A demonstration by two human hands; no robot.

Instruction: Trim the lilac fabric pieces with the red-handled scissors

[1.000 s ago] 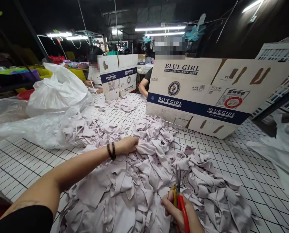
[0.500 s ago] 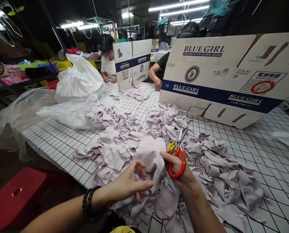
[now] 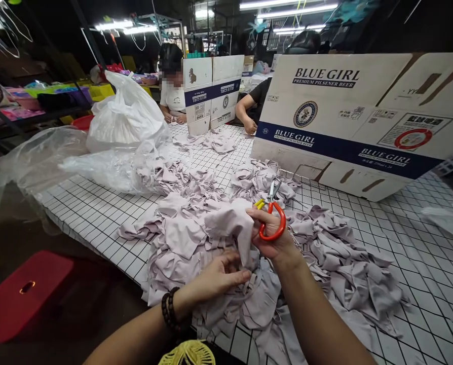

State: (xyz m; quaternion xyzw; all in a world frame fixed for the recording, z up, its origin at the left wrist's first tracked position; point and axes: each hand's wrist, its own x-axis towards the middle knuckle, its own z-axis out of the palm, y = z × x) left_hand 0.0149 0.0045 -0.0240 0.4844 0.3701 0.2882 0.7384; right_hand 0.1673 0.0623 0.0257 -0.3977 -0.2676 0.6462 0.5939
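Note:
My right hand (image 3: 274,238) is closed around scissors (image 3: 274,223) with red handles, their blades pointing away from me. Its thumb and fingers also pinch a pale lilac fabric piece (image 3: 230,223), which hangs down to the left. Something yellow (image 3: 260,204) sticks out beside the scissors; its kind is unclear. Just below the hanging fabric is my left hand (image 3: 221,276), thumb stretched out and apart from the fingers, which are partly shaded by the cloth. A dark beaded bracelet circles the left wrist. Beneath both hands spreads a heap of similar fabric pieces (image 3: 181,238).
More fabric lies in a pile (image 3: 348,263) at the right of the grid-patterned table (image 3: 97,223). A large beer carton (image 3: 348,111) stands beyond it. White plastic bags (image 3: 123,116) sit at the back left. A red stool (image 3: 25,294) is beside the table. Two people work opposite.
My right hand has risen slightly with the scissors and fabric piece. My left hand has moved right, in under the hanging cloth. The view has shifted a little.

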